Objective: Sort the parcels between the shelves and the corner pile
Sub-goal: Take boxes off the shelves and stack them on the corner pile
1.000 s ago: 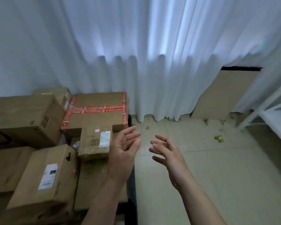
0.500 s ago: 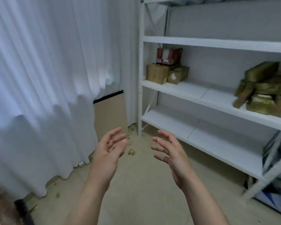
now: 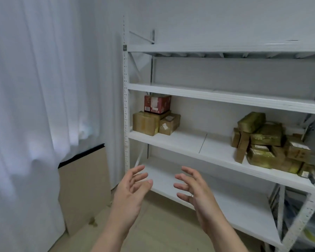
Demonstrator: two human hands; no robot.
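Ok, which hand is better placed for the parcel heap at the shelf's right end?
Probably the right hand: open, empty and nearer the parcel heap; the left hand, also empty, is further left.

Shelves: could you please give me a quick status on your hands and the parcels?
Left hand and right hand open, empty. Red box atop brown box at left end of shelf; parcel heap at right end. Nothing between hands and shelf.

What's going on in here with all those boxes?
A person is sorting parcels and faces the white shelves. The left hand and the right hand are held up in front, open and holding nothing. On one shelf, a red box sits on a brown box at the left, with a smaller box beside it. A heap of parcels lies at the right.
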